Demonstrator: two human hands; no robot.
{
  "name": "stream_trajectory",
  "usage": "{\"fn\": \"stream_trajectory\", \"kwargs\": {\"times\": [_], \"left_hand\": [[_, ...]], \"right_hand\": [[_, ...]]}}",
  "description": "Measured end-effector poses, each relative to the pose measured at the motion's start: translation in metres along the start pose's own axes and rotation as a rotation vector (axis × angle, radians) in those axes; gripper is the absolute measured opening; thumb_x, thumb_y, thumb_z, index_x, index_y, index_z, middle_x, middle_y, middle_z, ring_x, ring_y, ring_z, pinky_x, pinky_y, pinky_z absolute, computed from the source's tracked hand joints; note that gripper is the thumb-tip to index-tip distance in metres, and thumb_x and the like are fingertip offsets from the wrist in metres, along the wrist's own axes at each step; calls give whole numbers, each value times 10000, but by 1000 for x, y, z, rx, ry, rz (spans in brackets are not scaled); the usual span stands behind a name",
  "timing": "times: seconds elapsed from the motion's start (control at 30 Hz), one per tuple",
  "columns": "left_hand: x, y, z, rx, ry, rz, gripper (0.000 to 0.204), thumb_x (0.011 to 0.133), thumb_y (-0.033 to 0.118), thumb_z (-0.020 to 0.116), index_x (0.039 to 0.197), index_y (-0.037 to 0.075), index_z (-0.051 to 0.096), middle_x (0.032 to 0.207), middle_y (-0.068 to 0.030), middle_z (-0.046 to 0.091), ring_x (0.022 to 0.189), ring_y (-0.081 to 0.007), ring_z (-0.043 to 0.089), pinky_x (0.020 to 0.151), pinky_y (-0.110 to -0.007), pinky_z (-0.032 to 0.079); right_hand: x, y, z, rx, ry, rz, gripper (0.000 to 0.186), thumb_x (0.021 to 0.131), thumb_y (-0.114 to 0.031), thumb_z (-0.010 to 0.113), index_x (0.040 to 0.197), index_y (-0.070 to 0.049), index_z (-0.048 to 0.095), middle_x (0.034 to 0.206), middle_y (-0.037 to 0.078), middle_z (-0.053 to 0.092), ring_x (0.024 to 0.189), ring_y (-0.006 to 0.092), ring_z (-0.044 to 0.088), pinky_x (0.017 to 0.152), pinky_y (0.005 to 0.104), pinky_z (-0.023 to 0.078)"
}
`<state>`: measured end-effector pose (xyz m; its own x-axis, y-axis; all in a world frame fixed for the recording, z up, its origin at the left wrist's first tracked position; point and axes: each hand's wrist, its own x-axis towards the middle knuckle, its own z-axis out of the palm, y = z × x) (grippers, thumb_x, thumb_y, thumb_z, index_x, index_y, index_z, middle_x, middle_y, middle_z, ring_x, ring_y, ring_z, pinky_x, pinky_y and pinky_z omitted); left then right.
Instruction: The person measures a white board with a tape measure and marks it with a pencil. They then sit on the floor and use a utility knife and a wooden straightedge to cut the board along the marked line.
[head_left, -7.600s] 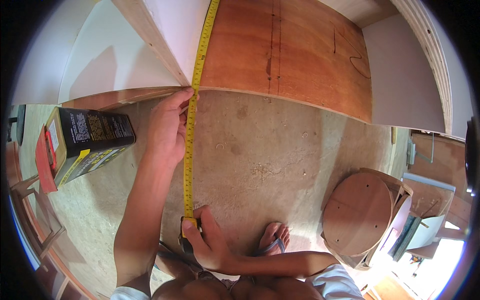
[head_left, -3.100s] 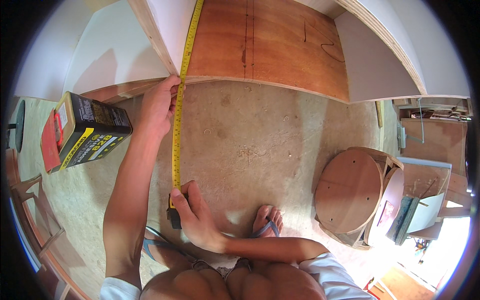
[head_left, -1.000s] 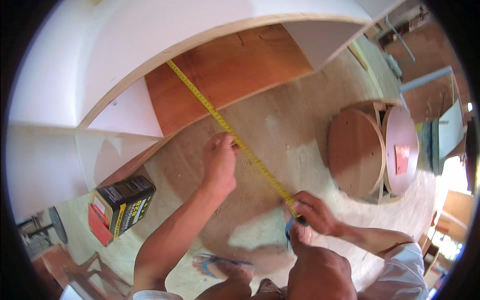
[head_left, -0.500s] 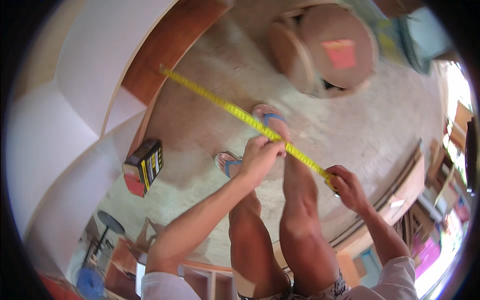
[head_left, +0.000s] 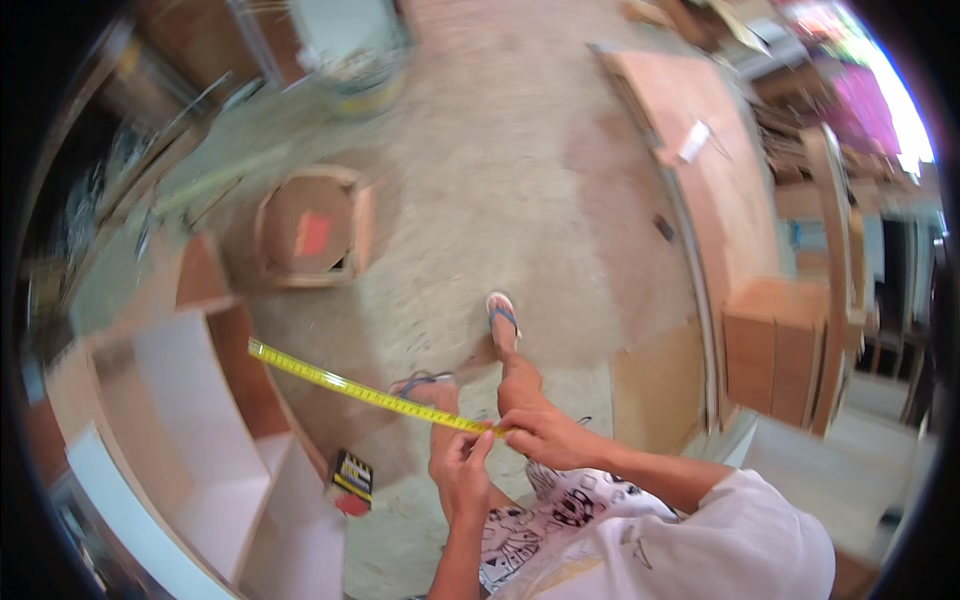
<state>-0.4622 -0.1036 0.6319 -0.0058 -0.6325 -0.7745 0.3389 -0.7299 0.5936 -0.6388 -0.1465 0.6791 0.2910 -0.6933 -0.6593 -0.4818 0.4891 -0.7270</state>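
Note:
A yellow tape measure (head_left: pixel 345 385) is stretched out in front of me, its blade running from my hands up to the left. My left hand (head_left: pixel 466 478) pinches the blade between thumb and fingers close to its near end. Right beside it, my right hand (head_left: pixel 545 437) is closed around the tape measure's near end, and its fingers hide the case. The blade's free tip hangs in the air before the open cabinet (head_left: pixel 190 370) with pale inner panels. It passes over my left foot in a blue-strapped sandal (head_left: pixel 425 380).
Beside the cabinet stands a black and yellow box (head_left: pixel 350 480) with a red end. Farther off on the concrete floor are a round wooden piece (head_left: pixel 290 225) with a red patch and a bucket (head_left: pixel 365 90). Long wooden panels (head_left: pixel 690 180) and a wooden box (head_left: pixel 775 345) are on the right.
My view has swung to the right, and I have stepped, my feet now farther apart. My hands have come together, leaving less blade between them. The blade's tip no longer overlaps the cabinet's brown panel.

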Motion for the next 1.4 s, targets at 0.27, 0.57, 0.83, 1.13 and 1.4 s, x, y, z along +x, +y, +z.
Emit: {"fn": "stream_trajectory", "kwargs": {"times": [0.27, 0.57, 0.83, 1.13, 1.4], "left_hand": [[-89, -44, 123, 281, -27, 120, 139, 1002, 83, 705, 1085, -27, 727, 1043, -97, 761, 951, -151, 692, 862, -286, 536], [-208, -68, 234, 419, -58, 337, 245, 951, 172, 735, 1106, -12, 781, 935, -121, 789, 839, -160, 728, 754, -330, 563], [-298, -78, 192, 275, 237, 428, 272, 952, 173, 743, 1146, -11, 792, 999, -138, 802, 886, -151, 725, 795, -312, 556], [-335, -70, 66, 71, 371, 444, 292, 913, 212, 790, 1073, -32, 797, 906, -138, 798, 785, -154, 711, 717, -340, 534], [-328, -51, -93, -21, 414, 433, 299, 921, 224, 785, 1063, -39, 790, 859, -140, 787, 750, -164, 705, 687, -346, 526]], "right_hand": [[-117, 56, -75, -144, 74, -103, 357, 1037, -333, 565, 1155, -31, 715, 1001, 231, 698, 1057, 425, 657, 928, 504, 522], [-280, 72, -154, -116, 213, -246, 224, 942, -141, 634, 1064, 12, 745, 952, 193, 703, 880, 330, 664, 800, 429, 525], [-296, -5, -132, -479, -150, -606, 202, 932, -191, 663, 1000, -13, 729, 866, 187, 681, 864, 331, 657, 790, 418, 515], [-265, -66, 1, -615, -297, -623, 218, 941, -226, 670, 982, -18, 720, 891, 178, 673, 868, 330, 658, 793, 423, 508], [-211, -126, 154, -785, -285, -683, 145, 908, -188, 691, 986, -73, 736, 906, 212, 664, 849, 402, 667, 740, 491, 524]]}}
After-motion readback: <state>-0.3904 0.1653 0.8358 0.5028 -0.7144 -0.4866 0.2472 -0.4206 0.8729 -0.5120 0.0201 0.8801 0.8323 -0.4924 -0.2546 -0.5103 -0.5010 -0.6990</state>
